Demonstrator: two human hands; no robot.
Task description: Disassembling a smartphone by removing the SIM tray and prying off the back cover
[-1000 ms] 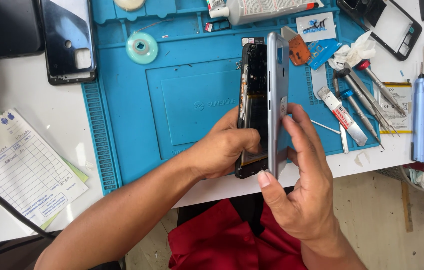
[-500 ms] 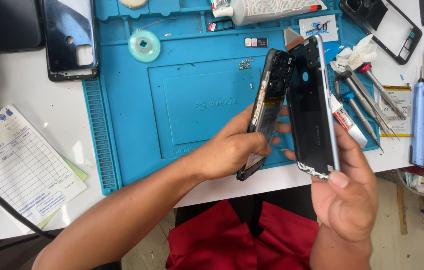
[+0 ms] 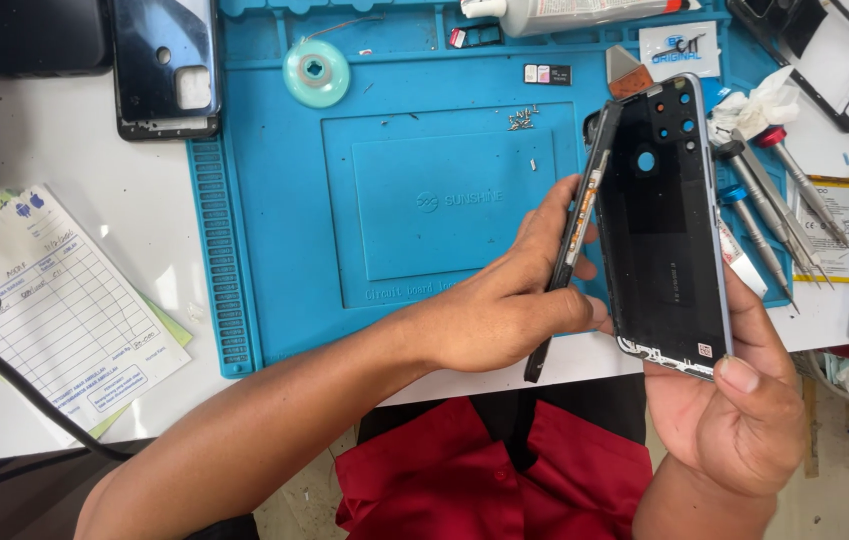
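Since half a second ago the dark plastic back cover [image 3: 666, 215] has swung wider from the phone body [image 3: 572, 243], its matte inside with round camera holes now facing up. The right hand [image 3: 734, 415] grips the cover's lower edge; the left hand [image 3: 504, 300] pinches the thin, edge-on body above the ribbed blue rubber mat [image 3: 384, 200].
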